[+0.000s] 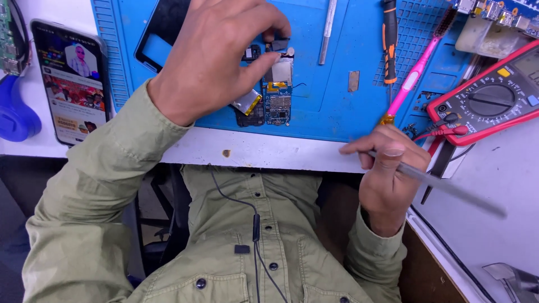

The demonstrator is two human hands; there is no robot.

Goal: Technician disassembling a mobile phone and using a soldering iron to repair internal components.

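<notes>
My left hand [216, 53] reaches over the blue work mat [331, 106] and pinches a small dark part [279, 44] at the top of a blue phone circuit board [279, 92]. A silver battery [247, 102] and a black piece lie just left of the board. My right hand [384, 168] hovers off the desk's front edge and grips thin metal tweezers [449, 188] that point down to the right.
A lit smartphone [71, 78] lies at the left, a black screen frame [163, 28] behind my left hand. A metal rod [327, 31], orange-black screwdriver [389, 39], pink toothbrush [418, 64] and red multimeter [494, 98] sit to the right.
</notes>
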